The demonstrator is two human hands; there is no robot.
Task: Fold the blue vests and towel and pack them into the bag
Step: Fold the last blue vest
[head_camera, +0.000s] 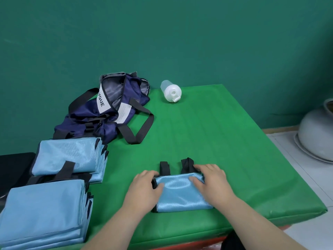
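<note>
Blue vest [180, 193], glossy folded rectangle, black straps [164, 167]

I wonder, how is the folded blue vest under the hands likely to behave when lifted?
Probably floppy: the folded vest is thin cloth and may unfold unless held flat. Its sheen suggests a slippery surface. The loose black straps would likely dangle.
</note>
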